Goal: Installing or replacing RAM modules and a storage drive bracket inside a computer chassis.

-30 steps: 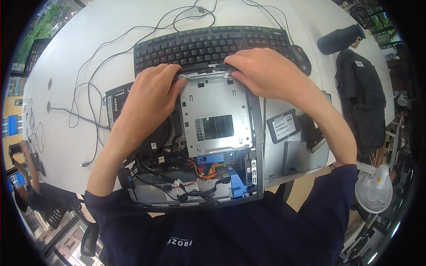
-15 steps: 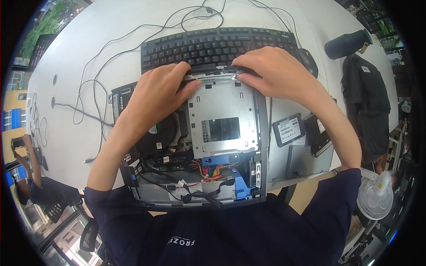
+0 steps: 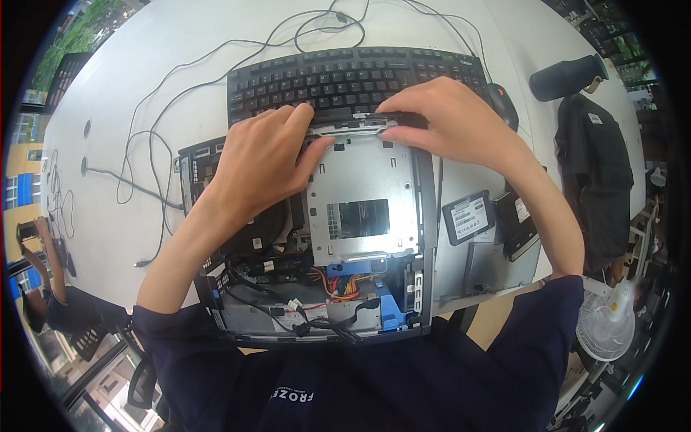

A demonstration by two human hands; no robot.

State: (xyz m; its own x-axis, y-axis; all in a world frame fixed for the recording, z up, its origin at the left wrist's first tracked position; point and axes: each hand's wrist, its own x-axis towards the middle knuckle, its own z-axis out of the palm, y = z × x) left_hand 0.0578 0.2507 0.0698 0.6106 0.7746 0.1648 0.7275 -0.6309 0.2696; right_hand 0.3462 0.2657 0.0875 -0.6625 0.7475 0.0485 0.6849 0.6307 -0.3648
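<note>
In front of me lies an open black desktop computer case [image 3: 430,216] on its side. Over its far right part sits a flat silver metal drive cage [image 3: 360,173] with a rectangular opening. My left hand [image 3: 263,155] curls its fingers over the far wall of the case, its thumb on the cage's far left corner. At the far right corner my right hand [image 3: 443,122] grips the same wall, thumb against the cage's edge. Fingertips behind the wall are hidden. Nearer to me in the case are bundled coloured wires [image 3: 342,284] and a blue plastic latch [image 3: 391,306].
A black keyboard [image 3: 324,79] lies right behind the case, with a mouse [image 3: 502,106] to its right. Right of the case are a small labelled drive [image 3: 468,217], a metal panel [image 3: 489,270], a black bottle [image 3: 568,75] and dark cloth [image 3: 594,151]. Cables [image 3: 165,93] cross the table's left side.
The drive cage has shifted slightly toward me within the case. My left thumb has moved a little nearer and to the right. Both hands keep their grip at the far wall.
</note>
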